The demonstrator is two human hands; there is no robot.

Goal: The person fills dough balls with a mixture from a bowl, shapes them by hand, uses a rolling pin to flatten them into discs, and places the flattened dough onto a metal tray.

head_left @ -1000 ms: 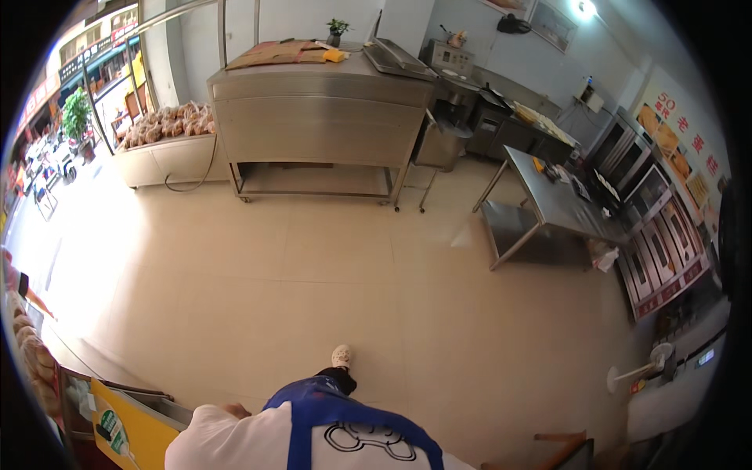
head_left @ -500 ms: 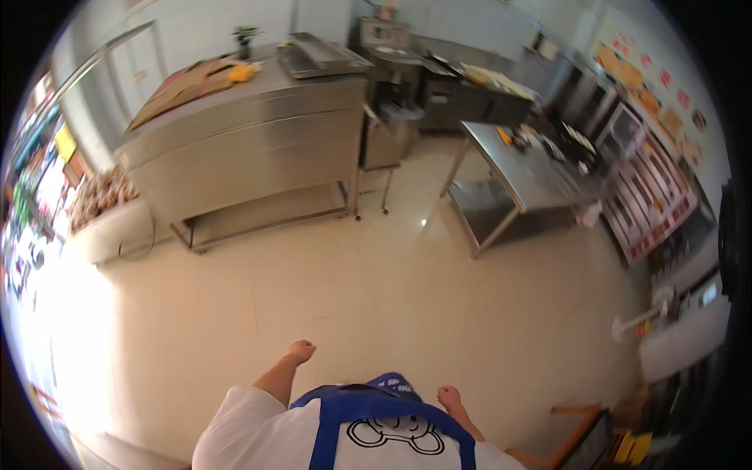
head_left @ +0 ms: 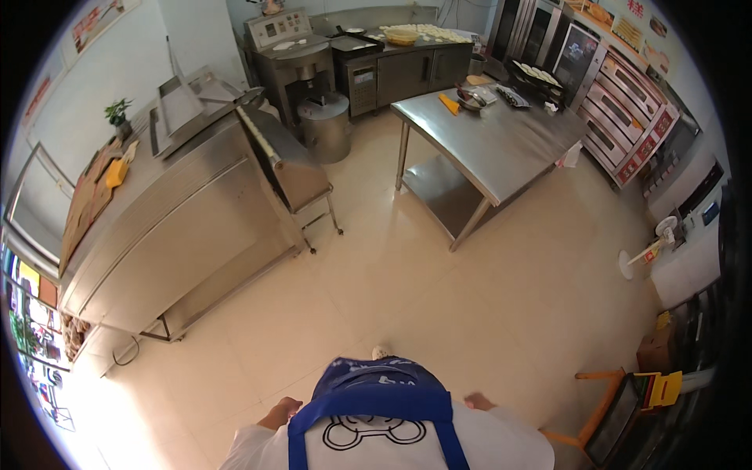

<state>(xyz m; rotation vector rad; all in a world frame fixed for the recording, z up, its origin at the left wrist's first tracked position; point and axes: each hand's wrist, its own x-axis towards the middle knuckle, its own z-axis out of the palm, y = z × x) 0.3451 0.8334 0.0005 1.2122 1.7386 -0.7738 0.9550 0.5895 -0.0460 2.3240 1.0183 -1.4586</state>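
Observation:
My left hand [head_left: 287, 410] hangs low beside the blue apron [head_left: 376, 395], its fingers curled in with nothing visible in them. On the other side my right hand [head_left: 478, 402] is partly in view, smeared by motion, so its fingers do not show clearly. Neither hand touches any furniture. Well ahead stands a steel table [head_left: 509, 149] with a lower shelf. On its far end are a bowl [head_left: 470, 100], a yellow item [head_left: 449, 104] and a black tray of pale pieces [head_left: 540, 77].
At left is a long steel counter [head_left: 188, 227] with a wheeled steel stand [head_left: 294, 168] at its end. A mixer [head_left: 294, 55] stands against the back wall. A deck oven [head_left: 627, 110] is at the right; nearer are a fan [head_left: 666, 227] and a wooden-framed chair [head_left: 607, 419]. Tiled floor [head_left: 376, 282] lies between.
My view has turned to the right and the steel table now appears nearer the middle. Both hands have dropped back closer to my body.

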